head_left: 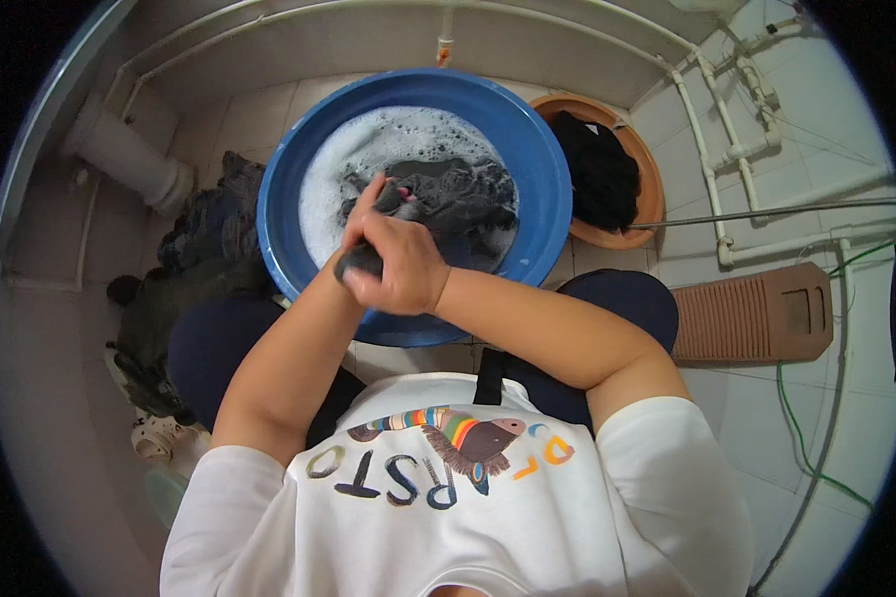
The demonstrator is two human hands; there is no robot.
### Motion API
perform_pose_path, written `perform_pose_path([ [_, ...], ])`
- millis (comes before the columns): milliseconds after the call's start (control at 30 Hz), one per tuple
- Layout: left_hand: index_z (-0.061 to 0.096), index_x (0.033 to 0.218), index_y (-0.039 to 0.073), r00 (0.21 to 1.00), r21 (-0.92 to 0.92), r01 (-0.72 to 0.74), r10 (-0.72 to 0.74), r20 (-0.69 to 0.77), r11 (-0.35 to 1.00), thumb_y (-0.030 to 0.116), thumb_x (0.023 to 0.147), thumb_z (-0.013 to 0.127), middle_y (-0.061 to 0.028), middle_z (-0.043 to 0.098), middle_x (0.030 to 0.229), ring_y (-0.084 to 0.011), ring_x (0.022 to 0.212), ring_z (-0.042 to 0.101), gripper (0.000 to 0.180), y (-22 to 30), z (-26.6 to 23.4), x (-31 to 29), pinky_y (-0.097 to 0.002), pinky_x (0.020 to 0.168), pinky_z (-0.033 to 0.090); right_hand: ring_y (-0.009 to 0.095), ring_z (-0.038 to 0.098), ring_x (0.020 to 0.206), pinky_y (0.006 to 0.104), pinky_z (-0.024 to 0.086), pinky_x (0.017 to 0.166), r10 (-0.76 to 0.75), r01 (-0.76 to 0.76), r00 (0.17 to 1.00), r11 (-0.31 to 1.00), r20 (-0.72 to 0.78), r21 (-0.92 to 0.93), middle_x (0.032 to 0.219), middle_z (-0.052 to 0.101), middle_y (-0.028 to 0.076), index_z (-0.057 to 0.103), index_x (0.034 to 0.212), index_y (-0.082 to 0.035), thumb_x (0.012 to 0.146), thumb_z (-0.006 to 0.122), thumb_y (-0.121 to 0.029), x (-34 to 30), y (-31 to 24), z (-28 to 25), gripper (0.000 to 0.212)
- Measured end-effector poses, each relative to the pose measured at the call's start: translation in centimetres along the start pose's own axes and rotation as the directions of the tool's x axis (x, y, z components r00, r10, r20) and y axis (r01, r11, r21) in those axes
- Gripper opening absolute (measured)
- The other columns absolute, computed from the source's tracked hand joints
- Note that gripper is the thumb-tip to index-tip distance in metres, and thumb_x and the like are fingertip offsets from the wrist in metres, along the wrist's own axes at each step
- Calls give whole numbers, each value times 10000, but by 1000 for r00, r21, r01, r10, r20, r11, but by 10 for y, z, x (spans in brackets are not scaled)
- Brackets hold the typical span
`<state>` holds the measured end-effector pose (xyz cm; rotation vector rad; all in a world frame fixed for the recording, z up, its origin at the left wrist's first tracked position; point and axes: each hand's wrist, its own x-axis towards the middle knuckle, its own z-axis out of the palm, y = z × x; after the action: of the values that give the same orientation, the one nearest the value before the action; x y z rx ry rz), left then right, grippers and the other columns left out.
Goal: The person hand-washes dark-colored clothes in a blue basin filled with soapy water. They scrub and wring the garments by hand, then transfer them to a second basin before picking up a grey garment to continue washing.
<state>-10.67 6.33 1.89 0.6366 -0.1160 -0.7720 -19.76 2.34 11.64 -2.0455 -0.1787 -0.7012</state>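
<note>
A wide blue basin [540,179] holds white suds and a heap of wet dark grey cloth [463,194]. Over the near left part of the suds, my two hands press together around a bunched dark grey cloth [359,261]. My right hand [405,267] lies across on top, fingers curled closed on the cloth. My left hand [362,217] is partly covered by the right one and is closed on the same cloth, which also bulges out at its far side. Whether this bunch joins the heap in the water, I cannot tell.
An orange-brown basin [651,184] with black cloth [595,169] stands right of the blue one. A brown washboard [752,313] lies further right, near a green hose [796,423]. Dark clothes [209,269] are piled at left. White pipes [707,149] run along the walls.
</note>
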Motion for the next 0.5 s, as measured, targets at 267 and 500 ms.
perform_pose_path([
  [267,564,912,46,843,102,399,-320,-433,911,358,803,508,-84,589,829,-213,755,564,335,27,85,-16,-365,701,463,354,574,663,415,467,590,491,-554,821,808,-292,-199,716,596,166,599,659,-70,743,547,-255,9,92,-32,210],
  [500,559,965,28,856,101,393,-324,-403,914,487,790,534,-150,582,948,-232,781,569,491,11,14,9,-384,713,454,369,515,605,411,414,542,121,-157,972,971,-201,-180,614,496,176,486,602,-22,763,551,-184,0,61,2,237],
])
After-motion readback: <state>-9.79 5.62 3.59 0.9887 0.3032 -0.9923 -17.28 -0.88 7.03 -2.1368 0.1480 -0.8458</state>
